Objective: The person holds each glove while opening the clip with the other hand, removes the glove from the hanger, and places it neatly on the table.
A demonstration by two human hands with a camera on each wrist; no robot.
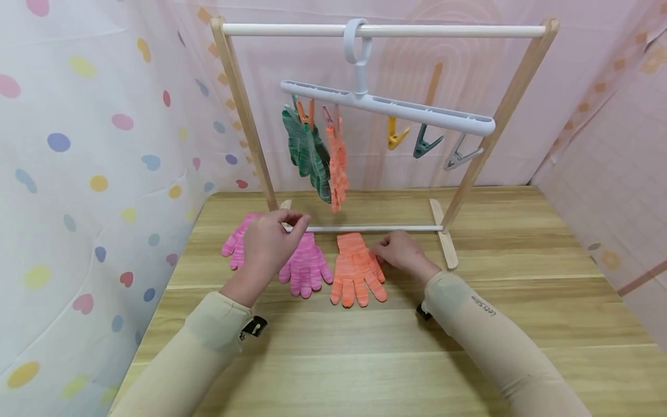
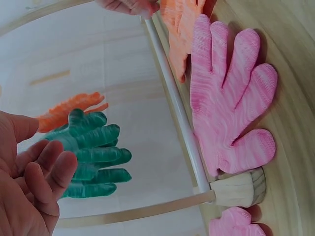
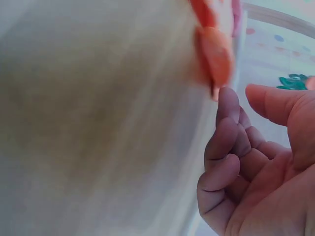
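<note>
Lower centre: right hand (image 1: 398, 250), fingers loosely curled, resting on the edge of an orange knit glove (image 1: 356, 268) lying flat on the wooden table (image 1: 469, 324); no firm hold visible. Left hand (image 1: 271, 238) hovers relaxed, holding nothing, over two pink gloves (image 1: 304, 263). Beyond: wooden rack (image 1: 245, 116); white plastic hanger (image 1: 385, 104) with green glove (image 1: 304, 152) and orange glove pegged upper centre.

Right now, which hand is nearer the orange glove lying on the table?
Right. The right hand touches the orange glove at its right edge; the left hand hovers farther left, above the pink glove.
</note>
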